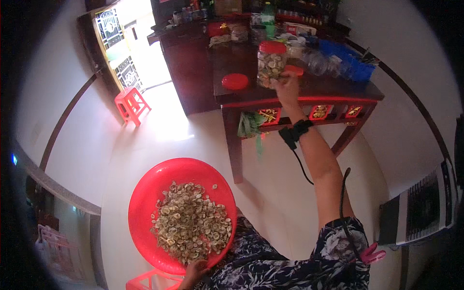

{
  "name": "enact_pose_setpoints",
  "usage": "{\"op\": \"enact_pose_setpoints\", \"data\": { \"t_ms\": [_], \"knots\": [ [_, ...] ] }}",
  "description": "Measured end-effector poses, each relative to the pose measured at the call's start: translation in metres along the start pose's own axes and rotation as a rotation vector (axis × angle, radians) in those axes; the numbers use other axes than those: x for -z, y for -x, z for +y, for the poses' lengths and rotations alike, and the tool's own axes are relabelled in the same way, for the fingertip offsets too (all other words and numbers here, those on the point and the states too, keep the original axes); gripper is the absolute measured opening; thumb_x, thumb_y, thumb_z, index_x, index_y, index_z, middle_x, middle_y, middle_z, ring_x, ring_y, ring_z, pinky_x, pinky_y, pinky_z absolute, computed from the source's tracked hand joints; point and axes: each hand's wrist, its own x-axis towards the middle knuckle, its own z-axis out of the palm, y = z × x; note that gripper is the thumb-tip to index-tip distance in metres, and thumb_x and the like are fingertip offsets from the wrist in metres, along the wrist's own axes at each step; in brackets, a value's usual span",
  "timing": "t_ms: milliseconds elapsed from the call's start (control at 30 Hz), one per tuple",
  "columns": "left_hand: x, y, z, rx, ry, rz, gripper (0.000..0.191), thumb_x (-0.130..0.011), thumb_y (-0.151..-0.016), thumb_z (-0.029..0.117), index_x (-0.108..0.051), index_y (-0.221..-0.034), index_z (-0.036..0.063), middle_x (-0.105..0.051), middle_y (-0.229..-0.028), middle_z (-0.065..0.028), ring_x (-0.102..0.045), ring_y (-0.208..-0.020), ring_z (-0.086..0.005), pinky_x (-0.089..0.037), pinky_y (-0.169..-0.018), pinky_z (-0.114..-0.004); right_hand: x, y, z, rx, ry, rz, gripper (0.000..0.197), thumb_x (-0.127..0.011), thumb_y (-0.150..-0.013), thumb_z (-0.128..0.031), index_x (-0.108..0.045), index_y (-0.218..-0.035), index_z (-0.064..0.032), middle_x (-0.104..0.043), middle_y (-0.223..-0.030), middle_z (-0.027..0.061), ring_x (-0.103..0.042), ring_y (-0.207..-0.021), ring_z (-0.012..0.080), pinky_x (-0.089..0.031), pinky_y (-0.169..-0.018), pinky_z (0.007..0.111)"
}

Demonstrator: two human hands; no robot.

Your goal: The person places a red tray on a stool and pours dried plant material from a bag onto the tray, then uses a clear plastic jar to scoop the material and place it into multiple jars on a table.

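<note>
My left hand [197,270] grips the near rim of a round red plastic basin [145,203], thumb over the edge. Many small dried slices [192,217] lie spread in the basin. My right arm reaches out to the wooden table [235,65], and my right hand [287,87] is at the lower right side of a clear plastic jar [271,65]. The jar stands upright under a red lid, filled with similar slices. Whether my fingers grip the jar is unclear. A loose red lid [235,81] lies left of the jar, another [294,70] to its right.
Empty clear jars [319,63] and a blue plastic basket [348,59] stand at the table's right. A green bottle [268,21] stands farther back. A red stool [132,105] is by the open door. Part of another red stool [145,281] shows below the basin. A black cable hangs along my right arm.
</note>
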Motion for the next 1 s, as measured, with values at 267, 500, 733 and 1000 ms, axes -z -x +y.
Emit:
{"op": "enact_pose_setpoints", "data": {
  "t_ms": [267, 500, 733, 1000],
  "knots": [
    [-0.005, -0.032, -0.021, 0.359, 0.678, -0.102, 0.025, -0.052, -0.096, 0.023, -0.064, -0.104, 0.0021, -0.063, -0.094, -0.0048, -0.06, -0.084, -0.0168, -0.051, -0.078, -0.031, -0.022, -0.036, 0.019, -0.033, -0.103, -0.182, 0.056, -0.066, -0.091, -0.025, -0.042, -0.137, -0.0044, -0.063, -0.113, 0.0182, -0.063, -0.098, 0.0322, -0.053, -0.08, 0.048],
    [0.014, -0.016, -0.045, 0.138, 0.113, -0.137, 0.018, -0.052, -0.094, 0.012, -0.063, -0.102, -0.0003, -0.065, -0.099, -0.0082, -0.062, -0.088, -0.0193, -0.05, -0.077, -0.03, 0.023, -0.066, 0.043, 0.068, 0.189, 0.326, 0.047, -0.065, -0.088, -0.023, -0.054, -0.129, -0.0017, -0.061, -0.116, 0.0211, -0.058, -0.109, 0.0374, -0.048, -0.091, 0.049],
    [0.02, 0.003, 0.021, -0.147, -0.431, -0.236, 0.015, -0.06, -0.085, 0.008, -0.065, -0.096, 0.0006, -0.063, -0.092, -0.0123, -0.062, -0.085, -0.0296, -0.049, -0.076, -0.035, 0.094, -0.1, 0.133, -0.347, 0.442, 0.036, 0.055, -0.057, -0.095, -0.036, -0.045, -0.137, -0.0025, -0.044, -0.138, 0.0182, -0.051, -0.119, 0.034, -0.043, -0.101, 0.045],
    [0.022, 0.006, 0.0, -0.238, -0.505, -0.197, 0.014, -0.065, -0.083, 0.012, -0.068, -0.095, 0.0049, -0.061, -0.099, -0.0146, -0.059, -0.093, -0.0342, -0.048, -0.078, -0.04, 0.103, -0.137, 0.209, -0.33, -0.061, -0.018, 0.049, -0.053, -0.098, -0.034, -0.046, -0.138, -0.0071, -0.047, -0.135, 0.0146, -0.054, -0.108, 0.0294, -0.045, -0.092, 0.043]
  ]
}}
